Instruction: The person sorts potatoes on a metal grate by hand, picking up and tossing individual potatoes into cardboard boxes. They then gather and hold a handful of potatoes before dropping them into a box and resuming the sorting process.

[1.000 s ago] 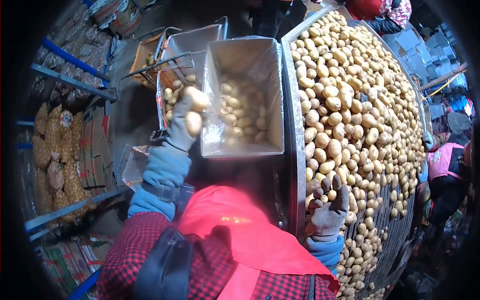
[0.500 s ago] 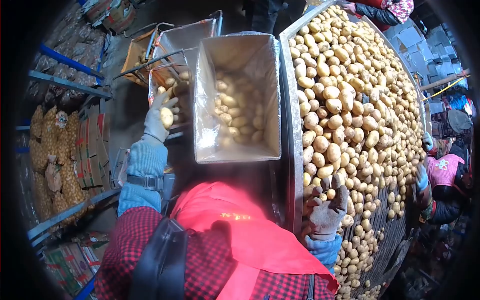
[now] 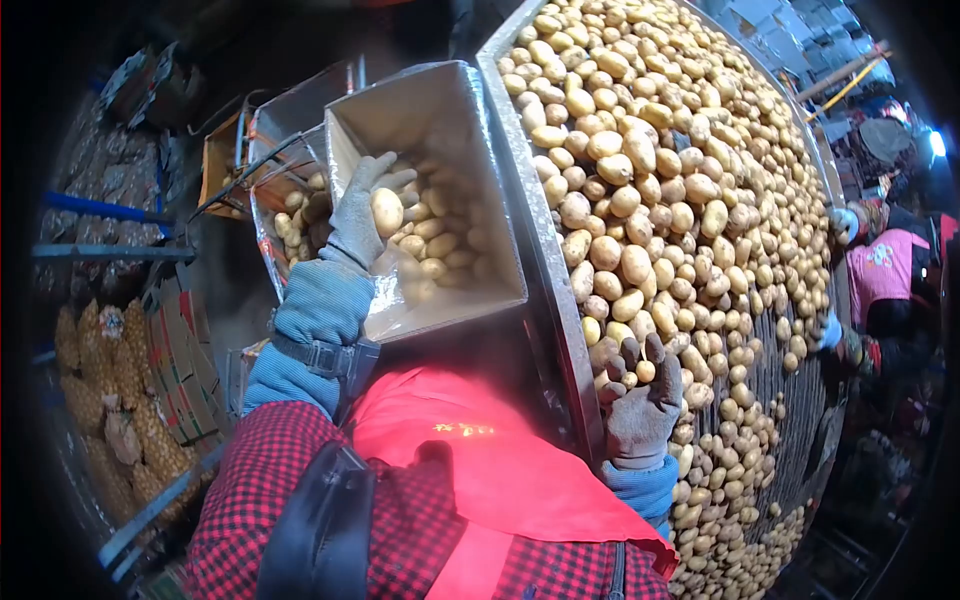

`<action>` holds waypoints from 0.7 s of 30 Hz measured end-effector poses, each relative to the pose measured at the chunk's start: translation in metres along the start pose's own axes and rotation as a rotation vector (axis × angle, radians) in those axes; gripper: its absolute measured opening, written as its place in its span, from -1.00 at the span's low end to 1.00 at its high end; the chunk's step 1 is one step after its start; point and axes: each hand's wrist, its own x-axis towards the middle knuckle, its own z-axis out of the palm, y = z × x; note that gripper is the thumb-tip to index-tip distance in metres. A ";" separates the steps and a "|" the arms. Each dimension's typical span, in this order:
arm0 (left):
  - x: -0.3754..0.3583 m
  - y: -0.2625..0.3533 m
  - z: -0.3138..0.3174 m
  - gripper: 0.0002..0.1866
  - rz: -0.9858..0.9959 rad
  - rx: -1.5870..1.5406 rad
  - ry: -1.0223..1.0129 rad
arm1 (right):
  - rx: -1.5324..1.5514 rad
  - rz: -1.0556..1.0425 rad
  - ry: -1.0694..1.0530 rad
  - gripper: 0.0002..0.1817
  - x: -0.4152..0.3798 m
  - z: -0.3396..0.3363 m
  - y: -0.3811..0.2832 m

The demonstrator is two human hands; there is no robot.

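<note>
My left hand [image 3: 352,222], in a grey work glove, is closed around a pale oval potato [image 3: 387,213] over the left side of an open cardboard box [image 3: 345,150]. The box has a clear plastic liner, and potatoes [image 3: 432,235] lie in its bottom. At the near edge of a long potato-covered table [image 3: 545,235], my gloved right hand [image 3: 640,420] has its fingers curled up around a small potato [image 3: 645,371]. Many loose potatoes [image 3: 635,262] lie around and beyond that hand.
Behind the left arm stands another lined box [image 3: 300,105] with potatoes, beside an orange crate [image 3: 222,165]. Netted sacks [image 3: 125,350] and folded cartons [image 3: 183,355] are at the left. Across the table, a co-worker in a pink vest [image 3: 880,268] has gloved hands on the potatoes.
My left hand has moved right with its potato, from the farther lined box to over the cardboard box. The view has turned a little; my right hand stays at the table edge.
</note>
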 end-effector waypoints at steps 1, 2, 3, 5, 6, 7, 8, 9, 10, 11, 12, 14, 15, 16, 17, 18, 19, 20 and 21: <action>0.004 -0.004 0.001 -0.37 -0.019 0.004 0.020 | 0.022 -0.011 -0.017 -0.55 -0.002 -0.003 0.001; 0.014 -0.012 0.003 -0.43 0.002 0.119 0.086 | -0.032 -0.057 -0.007 -0.61 -0.003 -0.011 0.004; 0.015 -0.012 0.009 -0.51 -0.051 0.079 0.125 | -0.020 -0.044 -0.025 -0.63 -0.003 -0.017 0.003; 0.064 -0.052 -0.042 -0.49 0.215 0.127 -0.112 | -0.236 -0.219 -0.091 -0.63 -0.015 -0.016 0.011; 0.052 -0.039 -0.018 -0.41 0.249 0.354 -0.006 | -0.205 -0.228 -0.150 -0.63 -0.017 -0.021 0.012; 0.051 -0.037 -0.013 -0.42 0.281 0.387 -0.076 | -0.179 -0.237 -0.211 -0.63 -0.018 -0.029 0.011; 0.049 -0.035 -0.007 -0.42 0.314 0.415 -0.145 | 0.062 -0.094 -0.155 -0.59 -0.021 -0.034 0.007; 0.038 -0.028 0.011 -0.44 0.177 0.429 -0.119 | 0.219 0.033 -0.151 -0.55 -0.022 -0.038 0.001; 0.033 -0.030 0.026 -0.45 0.267 0.546 -0.113 | 0.029 -0.086 -0.061 -0.54 -0.029 -0.041 0.002; 0.041 -0.041 0.032 -0.46 0.396 0.569 -0.142 | -0.028 -0.126 -0.018 -0.53 -0.035 -0.043 0.000; 0.036 -0.044 0.050 -0.46 0.453 0.645 -0.177 | -0.086 -0.164 0.027 -0.52 -0.041 -0.046 -0.001; 0.008 -0.054 0.091 -0.45 0.573 0.731 -0.264 | -0.125 -0.223 0.082 -0.52 -0.053 -0.054 -0.004; -0.003 -0.066 0.107 -0.47 0.675 0.778 -0.332 | -0.072 -0.238 0.068 -0.54 -0.060 -0.060 -0.006; -0.019 -0.075 0.126 -0.47 0.720 0.781 -0.440 | -0.019 -0.253 0.052 -0.55 -0.067 -0.067 -0.008; -0.036 -0.082 0.144 -0.47 0.764 0.781 -0.549 | 0.034 -0.267 0.036 -0.57 -0.074 -0.073 -0.010; -0.049 -0.092 0.161 -0.49 0.815 0.829 -0.659 | 0.135 -0.243 0.082 -0.58 -0.083 -0.076 -0.015; -0.074 -0.093 0.186 -0.50 0.838 0.916 -0.804 | 0.235 -0.217 0.123 -0.59 -0.092 -0.082 -0.021; -0.090 -0.097 0.203 -0.50 0.993 1.080 -0.924 | 0.320 -0.248 0.088 -0.61 -0.096 -0.102 -0.020; -0.111 -0.107 0.219 -0.48 1.040 1.081 -1.059 | 0.362 -0.319 0.078 -0.61 -0.102 -0.122 -0.019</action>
